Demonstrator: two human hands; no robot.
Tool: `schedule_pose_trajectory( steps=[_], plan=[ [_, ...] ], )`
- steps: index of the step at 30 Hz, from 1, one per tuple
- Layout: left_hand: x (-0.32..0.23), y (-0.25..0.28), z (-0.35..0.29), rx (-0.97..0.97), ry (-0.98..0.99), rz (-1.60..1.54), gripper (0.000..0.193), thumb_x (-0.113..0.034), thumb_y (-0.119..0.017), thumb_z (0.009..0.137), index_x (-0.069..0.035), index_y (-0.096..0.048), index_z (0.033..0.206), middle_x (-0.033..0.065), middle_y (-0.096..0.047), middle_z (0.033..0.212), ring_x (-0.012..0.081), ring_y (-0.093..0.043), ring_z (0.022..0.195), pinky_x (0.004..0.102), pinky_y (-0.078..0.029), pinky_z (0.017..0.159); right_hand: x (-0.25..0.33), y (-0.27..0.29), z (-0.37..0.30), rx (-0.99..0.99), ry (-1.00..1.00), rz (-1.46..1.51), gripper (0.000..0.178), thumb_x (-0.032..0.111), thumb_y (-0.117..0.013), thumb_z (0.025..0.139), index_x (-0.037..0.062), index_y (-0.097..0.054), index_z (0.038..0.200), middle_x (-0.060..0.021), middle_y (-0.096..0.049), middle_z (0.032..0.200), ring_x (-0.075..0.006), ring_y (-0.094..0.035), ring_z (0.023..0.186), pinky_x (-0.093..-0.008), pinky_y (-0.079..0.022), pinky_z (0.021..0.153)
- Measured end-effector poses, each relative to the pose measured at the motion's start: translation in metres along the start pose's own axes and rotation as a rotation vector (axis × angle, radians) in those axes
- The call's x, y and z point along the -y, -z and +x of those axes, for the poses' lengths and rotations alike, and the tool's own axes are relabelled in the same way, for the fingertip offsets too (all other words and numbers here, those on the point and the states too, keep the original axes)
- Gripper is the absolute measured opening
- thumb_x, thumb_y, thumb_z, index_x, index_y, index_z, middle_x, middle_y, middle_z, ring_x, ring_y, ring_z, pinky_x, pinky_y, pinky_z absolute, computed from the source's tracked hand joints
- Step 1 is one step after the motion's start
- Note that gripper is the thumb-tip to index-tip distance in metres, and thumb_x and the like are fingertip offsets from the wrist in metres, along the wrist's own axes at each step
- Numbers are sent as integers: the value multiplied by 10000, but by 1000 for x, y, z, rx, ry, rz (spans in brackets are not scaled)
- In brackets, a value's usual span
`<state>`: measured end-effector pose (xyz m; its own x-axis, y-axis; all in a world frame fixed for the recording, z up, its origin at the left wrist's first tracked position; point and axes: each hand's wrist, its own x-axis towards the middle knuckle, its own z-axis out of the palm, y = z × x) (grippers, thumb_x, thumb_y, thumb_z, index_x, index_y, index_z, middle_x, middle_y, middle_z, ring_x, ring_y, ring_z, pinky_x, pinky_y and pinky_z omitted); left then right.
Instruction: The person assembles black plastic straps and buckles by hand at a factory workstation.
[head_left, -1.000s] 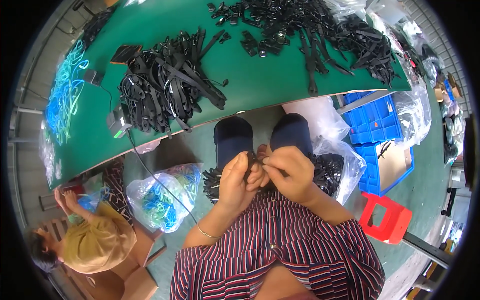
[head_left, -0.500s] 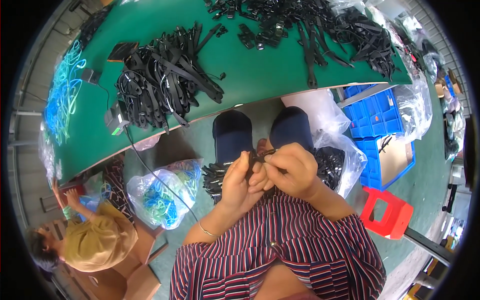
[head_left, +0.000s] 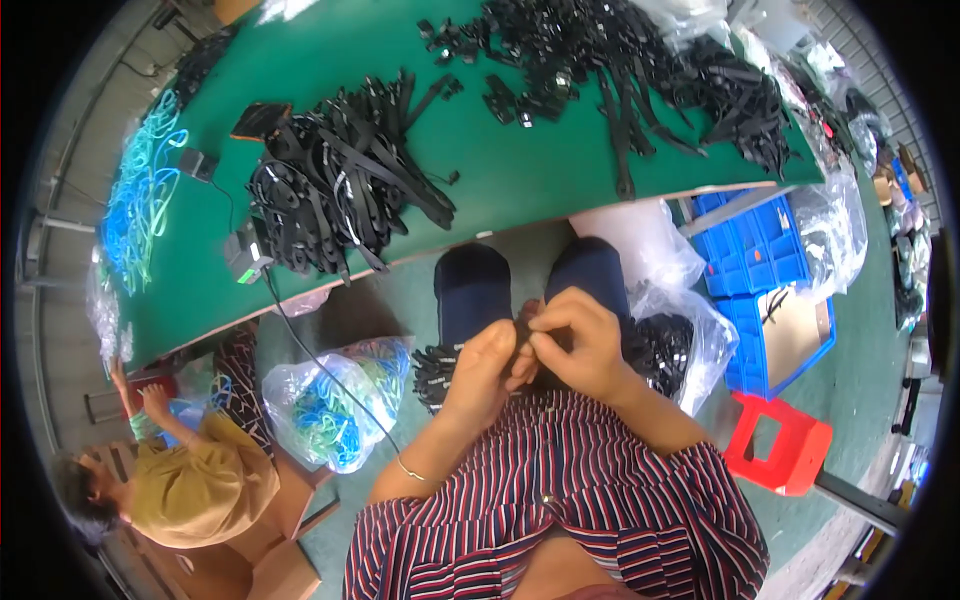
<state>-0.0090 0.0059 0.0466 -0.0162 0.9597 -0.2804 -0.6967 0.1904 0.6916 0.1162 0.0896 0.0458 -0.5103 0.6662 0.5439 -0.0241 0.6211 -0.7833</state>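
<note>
On near side of green table [head_left: 520,170], w/ blk strap pile [head_left: 345,180] atop, L hand [head_left: 481,367] grips & R hand [head_left: 585,343] pinches small dark piece [head_left: 521,333] btwn them; neither clearly nearer, long axis hidden, can't tell.

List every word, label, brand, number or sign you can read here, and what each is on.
No text can be read.
Black strap pile on the green table: pale marks, too small.
Black straps beside the left hand: whitish marks, too blurred.
Dark boxy device: green patch, nothing legible.
</note>
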Motion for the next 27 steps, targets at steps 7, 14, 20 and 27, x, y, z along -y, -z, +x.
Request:
schedule_pose_trajectory(
  steps=[7, 14, 20, 27],
  plan=[
    [-7, 16, -9, -78, -137, 680, 186, -173, -504, 888, -2, -555, 838, -3, -505, 641, 50, -441, 583, 203, -364, 531, -9, -5, -14, 204, -236, 242, 101, 53, -560, 818, 14, -500, 890, -82, -455, 960, -115, -496, 746, -236, -424, 625],
    [-13, 17, -11, -13, -268, 772, 185, -183, -505, 881, -12, -558, 831, -23, -489, 647, 31, -412, 581, 184, -319, 509, -3, -9, -19, 127, -584, 1109, 54, 46, -497, 864, 18, -543, 861, -82, -413, 1035, -165, -468, 823, -283, -409, 667],
    [-8, 31, -17, 90, -70, 461, 186, -182, -502, 891, -15, -568, 844, -34, -483, 646, 33, -405, 582, 188, -322, 513, -7, -15, -24, 190, -580, 1516, 150, 138, -489, 892, 3, -543, 857, -80, -400, 1040, -174, -460, 847, -303, -397, 700],
    [-10, 32, -18, 194, -68, 480, 197, -187, -491, 900, -14, -573, 855, -23, -488, 674, 42, -422, 617, 199, -347, 549, -2, -13, -26, 180, -609, 1500, 190, 190, -557, 856, 8, -541, 802, -79, -421, 980, -207, -455, 880, -312, -414, 698]
  ],
)
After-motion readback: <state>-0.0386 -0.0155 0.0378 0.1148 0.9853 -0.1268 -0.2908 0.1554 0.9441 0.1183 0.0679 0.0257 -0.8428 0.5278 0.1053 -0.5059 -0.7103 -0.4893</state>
